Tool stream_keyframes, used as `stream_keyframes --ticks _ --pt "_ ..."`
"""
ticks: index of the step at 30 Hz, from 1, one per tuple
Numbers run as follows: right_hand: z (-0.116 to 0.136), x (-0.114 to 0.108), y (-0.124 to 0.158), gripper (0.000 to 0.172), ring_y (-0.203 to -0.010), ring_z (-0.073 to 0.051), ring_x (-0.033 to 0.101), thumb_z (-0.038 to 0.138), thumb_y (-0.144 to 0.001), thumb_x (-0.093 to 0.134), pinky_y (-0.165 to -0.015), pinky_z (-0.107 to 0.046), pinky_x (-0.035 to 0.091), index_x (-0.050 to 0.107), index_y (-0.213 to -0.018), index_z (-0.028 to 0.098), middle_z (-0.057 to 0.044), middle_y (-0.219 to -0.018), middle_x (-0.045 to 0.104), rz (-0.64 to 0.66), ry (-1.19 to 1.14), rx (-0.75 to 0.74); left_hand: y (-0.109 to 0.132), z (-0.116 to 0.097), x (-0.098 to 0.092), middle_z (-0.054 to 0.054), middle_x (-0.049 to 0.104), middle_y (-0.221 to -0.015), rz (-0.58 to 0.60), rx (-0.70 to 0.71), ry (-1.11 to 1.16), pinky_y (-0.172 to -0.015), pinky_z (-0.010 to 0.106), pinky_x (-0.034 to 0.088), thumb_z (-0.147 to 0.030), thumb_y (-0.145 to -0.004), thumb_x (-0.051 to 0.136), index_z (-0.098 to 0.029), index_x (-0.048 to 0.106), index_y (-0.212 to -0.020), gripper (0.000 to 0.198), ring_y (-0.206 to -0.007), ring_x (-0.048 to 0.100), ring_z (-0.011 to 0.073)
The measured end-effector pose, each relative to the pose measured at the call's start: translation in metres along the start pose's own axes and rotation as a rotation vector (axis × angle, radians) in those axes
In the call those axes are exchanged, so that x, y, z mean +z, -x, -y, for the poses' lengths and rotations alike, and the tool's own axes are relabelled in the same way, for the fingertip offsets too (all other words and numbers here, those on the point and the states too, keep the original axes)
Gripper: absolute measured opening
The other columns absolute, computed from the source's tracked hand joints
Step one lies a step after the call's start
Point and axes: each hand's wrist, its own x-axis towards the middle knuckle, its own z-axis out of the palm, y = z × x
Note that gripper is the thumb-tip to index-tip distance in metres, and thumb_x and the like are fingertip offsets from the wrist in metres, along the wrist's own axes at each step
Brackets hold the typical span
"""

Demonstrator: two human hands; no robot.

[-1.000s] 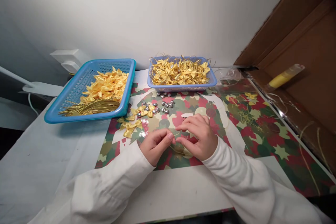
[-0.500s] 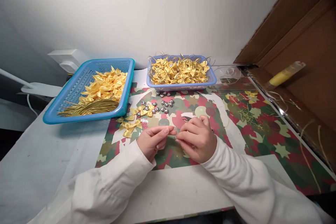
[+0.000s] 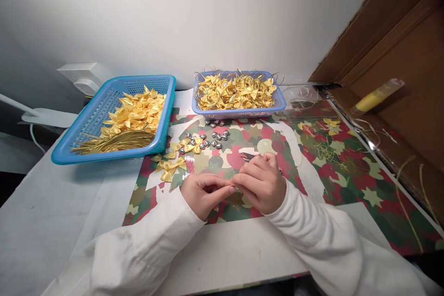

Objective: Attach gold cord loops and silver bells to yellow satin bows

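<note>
My left hand (image 3: 204, 194) and my right hand (image 3: 262, 182) meet fingertip to fingertip over the patterned sheet (image 3: 239, 212). Both are closed in a pinch, and whatever sits between the fingertips is too small or hidden to make out. The dark pointed tips of a tool, perhaps snips (image 3: 247, 156), stick out behind the right hand, which covers the rest. Beyond my left hand lie several loose yellow ribbon bows (image 3: 169, 169). Several small silver jingle bells (image 3: 218, 136) are scattered just past them.
A blue basket (image 3: 86, 115) at the left holds yellow bows and a bundle of gold cords (image 3: 114, 142). Another basket (image 3: 239, 113) at the back contains bows with gold loops. Clippings (image 3: 329, 152) lie at right, near a yellow-filled tube (image 3: 376, 98) by the cardboard (image 3: 398, 41).
My left fingers have shifted slightly down and now touch the right fingertips, with the thumb lower. My right hand has barely moved. The view has tilted a little.
</note>
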Motion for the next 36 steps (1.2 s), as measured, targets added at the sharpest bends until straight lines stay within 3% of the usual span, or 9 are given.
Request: stream_keyframes --ticks 5,9,13,18,23,27,31,36 --pt "-0.0002 -0.0011 -0.002 0.009 -0.074 -0.017 0.05 0.028 -0.086 0.056 -0.072 -0.033 0.035 0.059 -0.082 0.021 -0.001 -0.074 0.059 0.121 -0.408 0.349 0.0017 -0.0021 0.0023 0.002 0.065 -0.06 -0.013 0.027 0.099 -0.041 0.019 0.036 -0.027 -0.07 0.072 -0.016 0.071 -0.066 0.012 -0.047 0.049 0.0085" --pt "0.0 -0.0012 -0.0019 0.006 -0.071 -0.015 0.049 0.026 -0.086 0.053 -0.066 -0.029 0.039 0.053 -0.083 0.02 -0.001 -0.078 0.056 0.289 -0.633 0.482 0.0013 -0.0029 0.0032 0.002 0.065 -0.062 -0.035 0.01 0.149 -0.046 0.019 0.038 -0.031 -0.071 0.073 -0.015 0.069 -0.067 0.017 -0.054 0.051 0.0095" --pt "0.0016 -0.0002 -0.0012 0.006 -0.067 -0.013 0.047 0.025 -0.085 0.054 -0.057 -0.025 0.038 0.052 -0.083 0.02 0.0 -0.076 0.053 0.327 -0.696 0.581 0.0013 -0.0028 0.0036 0.002 0.064 -0.062 -0.017 0.018 0.16 -0.053 0.02 0.043 -0.032 -0.072 0.072 -0.015 0.068 -0.068 0.018 -0.058 0.053 0.0102" --pt "0.0026 0.0012 -0.0019 0.01 -0.07 -0.014 0.047 0.021 -0.084 0.055 -0.059 -0.025 0.038 0.051 -0.075 0.019 0.0 -0.073 0.053 0.272 -0.664 0.557 0.0013 -0.0037 0.0024 0.002 0.063 -0.063 -0.027 0.021 0.119 -0.055 0.022 0.042 -0.034 -0.074 0.069 -0.015 0.066 -0.066 0.021 -0.058 0.052 0.0108" --pt "0.0037 0.002 -0.0005 0.012 -0.068 -0.015 0.047 0.019 -0.085 0.055 -0.063 -0.028 0.039 0.051 -0.073 0.019 0.0 -0.07 0.054 0.229 -0.576 0.464 0.0022 -0.0074 0.0036 -0.002 0.056 -0.052 -0.116 -0.031 0.066 -0.047 0.02 0.036 -0.034 -0.069 0.071 -0.015 0.062 -0.061 0.022 -0.048 0.044 0.0082" --pt "0.0042 0.0033 0.0023 0.013 -0.066 -0.015 0.046 0.022 -0.087 0.053 -0.066 -0.03 0.038 0.051 -0.074 0.02 0.0 -0.07 0.055 0.206 -0.491 0.376 0.0023 -0.0072 0.0062 -0.002 0.059 -0.052 -0.165 -0.073 0.118 -0.046 0.019 0.037 -0.029 -0.065 0.075 -0.015 0.06 -0.064 0.02 -0.046 0.047 0.0074" --pt "0.0039 0.0041 0.0036 0.014 -0.065 -0.015 0.045 0.022 -0.088 0.052 -0.066 -0.031 0.037 0.051 -0.074 0.02 0.0 -0.07 0.056 0.193 -0.461 0.351 0.0015 -0.0042 0.0066 -0.001 0.064 -0.06 -0.183 -0.007 0.182 -0.052 0.019 0.044 -0.023 -0.064 0.075 -0.017 0.058 -0.072 0.02 -0.055 0.059 0.0104" --pt "0.0031 0.0046 0.0028 0.014 -0.066 -0.015 0.045 0.023 -0.088 0.052 -0.065 -0.03 0.035 0.052 -0.075 0.019 0.0 -0.069 0.056 0.193 -0.427 0.343 0.0013 0.0018 0.0032 0.002 0.068 -0.064 -0.141 0.107 0.017 -0.052 0.021 0.045 -0.021 -0.07 0.071 -0.016 0.067 -0.074 0.008 -0.057 0.06 0.0125"
